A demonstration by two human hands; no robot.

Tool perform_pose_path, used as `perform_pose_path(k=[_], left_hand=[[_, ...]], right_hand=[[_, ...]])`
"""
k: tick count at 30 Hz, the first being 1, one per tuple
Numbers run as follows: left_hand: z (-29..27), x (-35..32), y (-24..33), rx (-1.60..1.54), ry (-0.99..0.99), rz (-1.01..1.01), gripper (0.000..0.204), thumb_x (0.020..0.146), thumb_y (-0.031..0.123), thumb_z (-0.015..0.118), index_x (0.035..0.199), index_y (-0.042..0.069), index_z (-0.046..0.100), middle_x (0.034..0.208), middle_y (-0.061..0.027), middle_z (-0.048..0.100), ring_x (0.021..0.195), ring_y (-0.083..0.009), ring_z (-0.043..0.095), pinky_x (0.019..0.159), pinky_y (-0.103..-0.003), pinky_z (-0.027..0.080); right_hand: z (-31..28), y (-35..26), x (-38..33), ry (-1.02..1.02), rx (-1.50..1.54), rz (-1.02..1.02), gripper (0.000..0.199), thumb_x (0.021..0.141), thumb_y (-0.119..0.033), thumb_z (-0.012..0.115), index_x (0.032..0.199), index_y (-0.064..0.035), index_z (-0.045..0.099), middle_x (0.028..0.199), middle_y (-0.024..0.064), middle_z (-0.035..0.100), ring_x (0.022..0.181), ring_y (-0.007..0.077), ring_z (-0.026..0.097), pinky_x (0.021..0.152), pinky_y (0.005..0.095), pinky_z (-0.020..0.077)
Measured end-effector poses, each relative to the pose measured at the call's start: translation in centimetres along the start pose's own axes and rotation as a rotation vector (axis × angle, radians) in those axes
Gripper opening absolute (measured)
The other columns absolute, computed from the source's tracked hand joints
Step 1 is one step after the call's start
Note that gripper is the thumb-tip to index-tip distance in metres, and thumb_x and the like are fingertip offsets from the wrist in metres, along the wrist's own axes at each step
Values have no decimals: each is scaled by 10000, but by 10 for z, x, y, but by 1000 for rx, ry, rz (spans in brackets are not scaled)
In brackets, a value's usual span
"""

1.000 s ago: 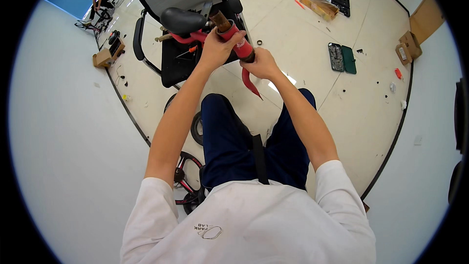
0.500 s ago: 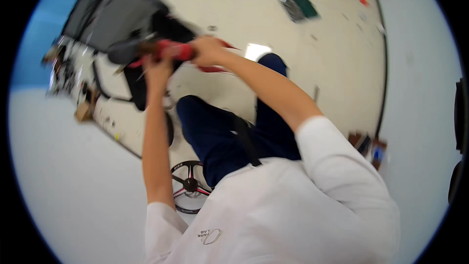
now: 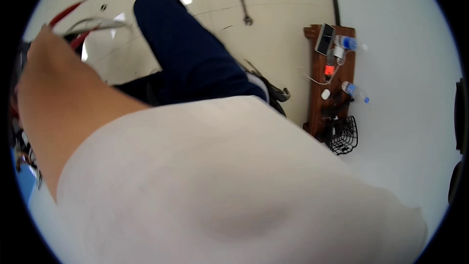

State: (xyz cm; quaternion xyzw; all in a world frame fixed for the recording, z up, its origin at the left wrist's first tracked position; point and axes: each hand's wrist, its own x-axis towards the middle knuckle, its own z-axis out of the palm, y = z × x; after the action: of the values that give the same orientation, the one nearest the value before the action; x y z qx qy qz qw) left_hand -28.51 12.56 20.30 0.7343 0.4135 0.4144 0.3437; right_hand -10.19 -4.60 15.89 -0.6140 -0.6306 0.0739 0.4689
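Observation:
My right forearm crosses the left side of the head view, and my right hand [image 3: 38,61] is at the left rim. Its fingers are turned away and hidden, so their grip cannot be made out. Patches of red show beside the hand at the rim. Just beyond it, a red piece with a pale pointed tip [image 3: 66,14] sticks out, and a second red piece [image 3: 83,38] lies near a curved silvery part [image 3: 95,23]. My left hand is outside the picture.
An adjustable wrench [image 3: 245,10] lies on the pale floor beyond my knee. By the right wall, a low wooden bench [image 3: 347,73] holds a phone [image 3: 325,39], several bottles, a white cable and a small white case [image 3: 325,94]. A black wire basket [image 3: 346,138] is at its near end.
My view has swung right, bringing in the bench and wrench. The dark machine has mostly left at the left rim. My left hand, earlier at a red tube, has gone out of view.

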Motion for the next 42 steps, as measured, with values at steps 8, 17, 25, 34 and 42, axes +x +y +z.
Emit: perform_pose_path(k=[8,17,25,34,42], left_hand=[[16,-53,59,-187,115,-76,416,946,297,647,1213,-13,572,1098,-82,637,1029,-156,605,868,-347,516],[22,-135,23,-150,-16,61,261,946,150,567,1156,-4,551,1267,-124,577,1188,-225,537,1063,-366,386],[26,-127,26,-196,-14,49,216,887,70,638,1079,-2,573,1216,-123,605,1133,-206,564,1005,-348,435],[30,-123,33,-204,-73,27,208,868,37,659,1050,-6,568,1218,-124,598,1109,-206,579,981,-338,458],[26,-118,32,-282,-45,7,230,874,51,667,1076,-20,582,1183,-123,608,1059,-194,596,961,-332,471]], right_hand=[[26,0,35,-217,-150,89,374,762,-437,697,938,-107,705,925,112,713,961,283,674,892,523,439],[48,4,-33,-256,-76,42,373,691,-394,760,874,-83,670,834,74,668,940,257,615,874,498,391],[49,33,-46,-226,-53,67,369,734,-409,753,956,-120,693,862,61,672,937,245,612,918,497,381],[51,63,-69,-288,-51,163,405,766,-402,734,1051,-133,637,869,48,660,947,244,603,929,521,376],[51,61,-61,-253,-60,123,420,756,-434,734,1046,-149,626,829,39,653,911,232,602,859,471,375]])
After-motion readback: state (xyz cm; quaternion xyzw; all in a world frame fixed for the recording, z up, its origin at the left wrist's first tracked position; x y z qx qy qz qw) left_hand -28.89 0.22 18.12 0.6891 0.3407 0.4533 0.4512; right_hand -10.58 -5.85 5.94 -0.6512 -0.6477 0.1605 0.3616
